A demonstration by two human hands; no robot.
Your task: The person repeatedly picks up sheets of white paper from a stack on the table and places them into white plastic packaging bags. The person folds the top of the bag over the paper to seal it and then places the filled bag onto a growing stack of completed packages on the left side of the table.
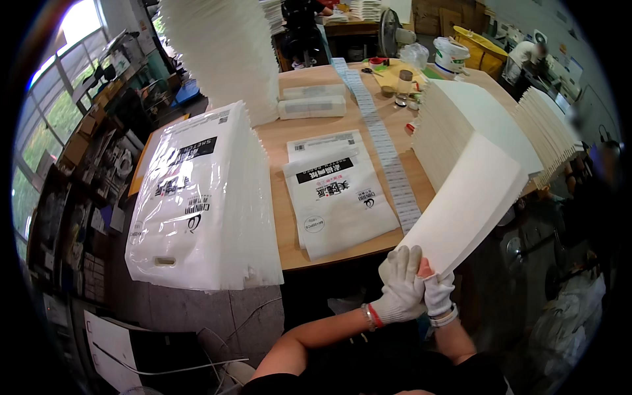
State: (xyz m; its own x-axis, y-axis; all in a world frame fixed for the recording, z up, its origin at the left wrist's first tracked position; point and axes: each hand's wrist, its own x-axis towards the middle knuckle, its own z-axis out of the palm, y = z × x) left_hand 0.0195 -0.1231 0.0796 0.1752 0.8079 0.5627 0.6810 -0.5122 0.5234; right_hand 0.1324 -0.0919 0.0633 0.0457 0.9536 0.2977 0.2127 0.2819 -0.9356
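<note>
You hold a blank white pad [464, 210] by its lower corner, just off the near edge of the wooden table [283, 237]. Both hands wear white knit gloves. Your left hand [400, 286] wraps over the corner from the left, fingers closed on it; your right hand [440, 294] pinches the same corner from below, touching the left. From your hands the pad's long axis runs up and away to the right, toward the tall stack of white pads [461, 118] on the table, and its far end overlaps that stack's front. A printed plastic bag [339, 194] lies flat on the table to the pad's left, nearer your left hand.
</note>
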